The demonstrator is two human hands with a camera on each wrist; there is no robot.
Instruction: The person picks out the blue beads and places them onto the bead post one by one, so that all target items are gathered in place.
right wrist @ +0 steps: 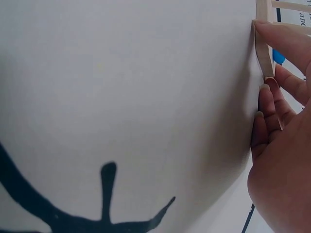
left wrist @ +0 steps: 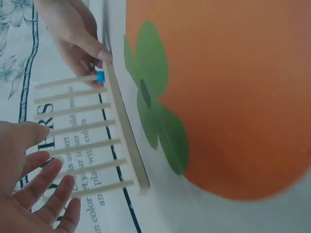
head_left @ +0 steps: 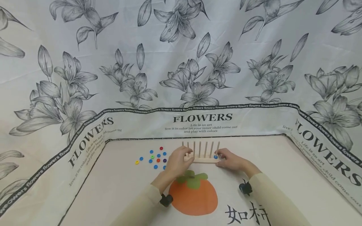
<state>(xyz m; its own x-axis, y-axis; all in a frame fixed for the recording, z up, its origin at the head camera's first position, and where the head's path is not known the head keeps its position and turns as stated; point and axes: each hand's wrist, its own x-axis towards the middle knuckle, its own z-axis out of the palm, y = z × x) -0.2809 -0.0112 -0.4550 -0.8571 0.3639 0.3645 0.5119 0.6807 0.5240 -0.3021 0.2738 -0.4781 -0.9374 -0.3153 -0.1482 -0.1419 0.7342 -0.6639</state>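
A wooden peg rack (head_left: 205, 160) stands upright near the back of the table, a row of thin pegs rising from its long base. One blue bead (left wrist: 100, 76) sits at the foot of the rightmost peg. My right hand (head_left: 233, 160) grips the right end of the base, its thumb on the front side; the right wrist view shows the fingers (right wrist: 286, 82) bent around that end. Over the rack's left pegs is my left hand (left wrist: 29, 170), fingers spread and loosely bent, with nothing visible in its grasp. Whether it touches a peg I cannot tell.
Several loose beads lie left of the rack, mostly blue beads (head_left: 151, 151), plus a yellow bead (head_left: 137, 162), a green bead (head_left: 152, 157) and a purple bead (head_left: 164, 160). The tablecloth bears an orange persimmon print (head_left: 193, 197). A flower-patterned curtain (head_left: 198, 72) encloses the table's back and sides.
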